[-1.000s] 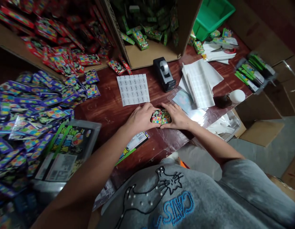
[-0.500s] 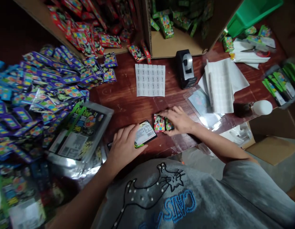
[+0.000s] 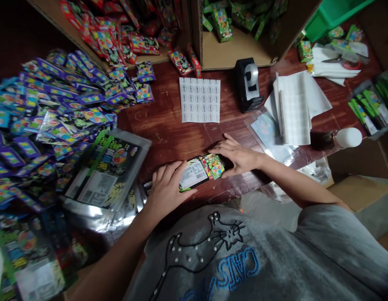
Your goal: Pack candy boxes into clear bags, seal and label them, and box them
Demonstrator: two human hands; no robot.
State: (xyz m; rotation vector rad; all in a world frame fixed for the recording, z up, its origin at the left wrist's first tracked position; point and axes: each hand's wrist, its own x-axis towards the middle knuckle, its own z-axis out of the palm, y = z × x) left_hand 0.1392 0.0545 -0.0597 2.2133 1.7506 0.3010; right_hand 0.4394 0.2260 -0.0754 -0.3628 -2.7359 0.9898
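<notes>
My left hand [image 3: 165, 190] grips a flat black and green printed bag [image 3: 192, 174] with a white label, held low over the red-brown table [image 3: 168, 129]. My right hand [image 3: 236, 154] holds a small bundle of colourful candy packets [image 3: 213, 165] against the bag's open right end. The two hands are close together at the table's near edge, just in front of my grey shirt. How far the packets sit inside the bag cannot be told.
A heap of purple packets [image 3: 49, 108] covers the left side, with larger printed bags [image 3: 109, 171] beside it. Behind stand cardboard boxes of red packets [image 3: 118, 29] and green packets [image 3: 231, 21], a sticker sheet [image 3: 200, 100], a tape dispenser [image 3: 248, 83], white sheets [image 3: 294, 104], scissors [image 3: 341, 62].
My left hand left the packet bundle, took hold of the printed bag and brought it up to the bundle. My right hand slid the packets to the bag's end.
</notes>
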